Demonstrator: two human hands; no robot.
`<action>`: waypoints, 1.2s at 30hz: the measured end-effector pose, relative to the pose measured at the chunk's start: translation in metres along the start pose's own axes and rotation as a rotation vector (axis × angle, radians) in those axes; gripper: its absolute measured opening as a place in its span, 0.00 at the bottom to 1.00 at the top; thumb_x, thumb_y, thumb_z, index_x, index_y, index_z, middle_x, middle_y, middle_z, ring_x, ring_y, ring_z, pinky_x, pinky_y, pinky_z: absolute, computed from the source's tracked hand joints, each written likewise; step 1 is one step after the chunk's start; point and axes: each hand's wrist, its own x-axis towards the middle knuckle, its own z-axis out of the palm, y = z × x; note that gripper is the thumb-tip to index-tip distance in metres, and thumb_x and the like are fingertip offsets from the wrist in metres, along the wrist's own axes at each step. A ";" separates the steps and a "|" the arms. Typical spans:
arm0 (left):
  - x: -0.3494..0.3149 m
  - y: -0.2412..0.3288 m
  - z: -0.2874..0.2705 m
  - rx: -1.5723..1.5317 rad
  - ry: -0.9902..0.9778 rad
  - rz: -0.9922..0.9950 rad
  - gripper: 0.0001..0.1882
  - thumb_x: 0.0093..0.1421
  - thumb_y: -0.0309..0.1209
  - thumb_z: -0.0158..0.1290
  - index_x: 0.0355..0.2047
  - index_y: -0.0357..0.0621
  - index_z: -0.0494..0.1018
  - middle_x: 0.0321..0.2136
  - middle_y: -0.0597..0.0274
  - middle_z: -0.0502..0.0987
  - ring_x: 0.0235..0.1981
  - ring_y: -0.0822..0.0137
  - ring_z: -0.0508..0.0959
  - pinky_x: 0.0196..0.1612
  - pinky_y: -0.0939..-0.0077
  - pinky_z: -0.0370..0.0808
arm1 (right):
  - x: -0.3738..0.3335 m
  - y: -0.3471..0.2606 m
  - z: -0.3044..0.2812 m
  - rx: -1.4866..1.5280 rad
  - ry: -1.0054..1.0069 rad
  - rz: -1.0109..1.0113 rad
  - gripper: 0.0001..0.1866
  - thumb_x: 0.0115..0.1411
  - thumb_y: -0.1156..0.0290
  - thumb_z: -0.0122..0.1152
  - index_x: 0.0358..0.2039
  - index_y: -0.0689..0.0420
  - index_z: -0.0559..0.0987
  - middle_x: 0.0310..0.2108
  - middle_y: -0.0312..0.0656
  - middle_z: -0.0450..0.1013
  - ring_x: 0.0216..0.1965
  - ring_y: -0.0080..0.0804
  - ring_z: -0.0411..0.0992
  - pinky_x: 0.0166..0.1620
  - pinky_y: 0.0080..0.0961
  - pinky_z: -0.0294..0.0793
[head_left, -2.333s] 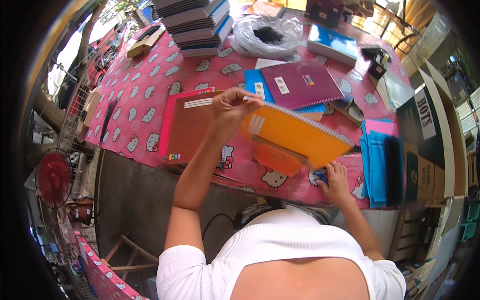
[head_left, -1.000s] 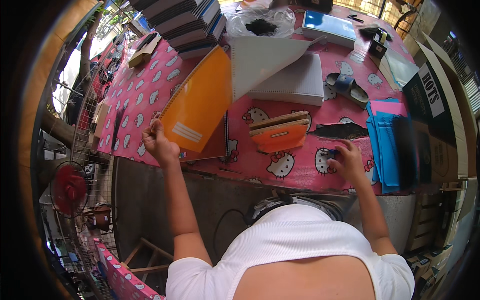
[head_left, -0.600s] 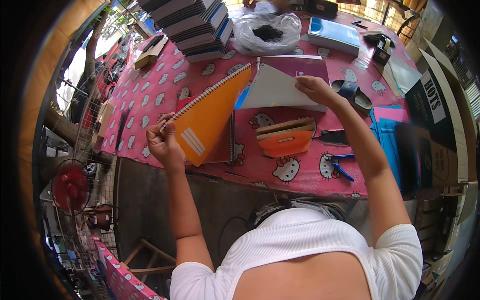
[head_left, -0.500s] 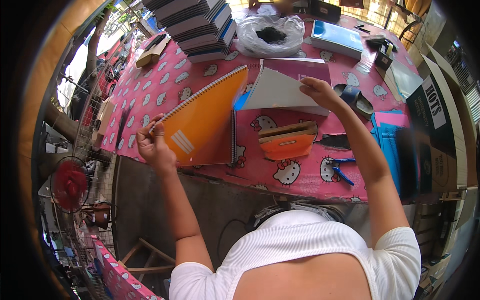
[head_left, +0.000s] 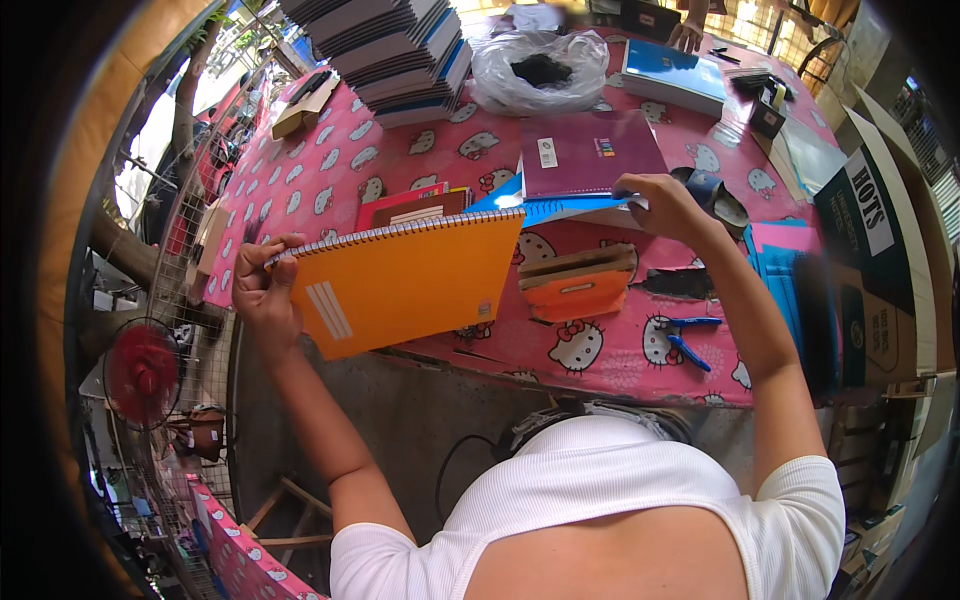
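My left hand is closed on the coil edge of an orange spiral notebook, tilted up past the table's front edge. My right hand pinches the right end of a blue spiral notebook, seen nearly edge-on. Behind that lies a purple notebook, flat on the table. Red and brown notebooks show partly behind the orange one. An orange block with a brown board edge sits below the blue notebook. Blue-handled pliers lie closer to me.
A tall stack of spiral notebooks rises at the back left, beside a plastic bag. Another person's hand is near a blue-topped stack. A slipper, blue sheets and a carton occupy the right.
The orange notebook has swung lower and flatter as my left hand moved left and down. The pale sheet has tipped away, exposing the purple notebook. Another person's hand has appeared at the back.
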 end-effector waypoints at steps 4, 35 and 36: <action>0.002 0.003 0.009 -0.037 -0.024 -0.027 0.12 0.55 0.22 0.60 0.35 0.39 0.68 0.38 0.44 0.76 0.43 0.61 0.75 0.48 0.70 0.71 | 0.000 -0.036 -0.007 0.155 -0.053 -0.077 0.19 0.48 0.71 0.67 0.42 0.57 0.76 0.42 0.46 0.75 0.44 0.45 0.73 0.46 0.35 0.73; -0.004 0.020 0.030 -0.031 -0.162 -0.206 0.10 0.55 0.24 0.60 0.33 0.39 0.69 0.36 0.48 0.76 0.40 0.63 0.76 0.45 0.70 0.71 | -0.023 -0.096 0.034 -0.018 0.127 -0.125 0.07 0.52 0.69 0.65 0.32 0.55 0.78 0.30 0.37 0.76 0.34 0.37 0.74 0.38 0.31 0.70; -0.004 0.024 0.031 -0.039 -0.165 -0.235 0.10 0.55 0.24 0.60 0.32 0.38 0.69 0.36 0.48 0.76 0.40 0.63 0.76 0.45 0.71 0.72 | -0.026 -0.098 0.035 -0.035 0.124 -0.126 0.08 0.52 0.68 0.65 0.32 0.55 0.78 0.30 0.37 0.76 0.34 0.37 0.74 0.39 0.32 0.70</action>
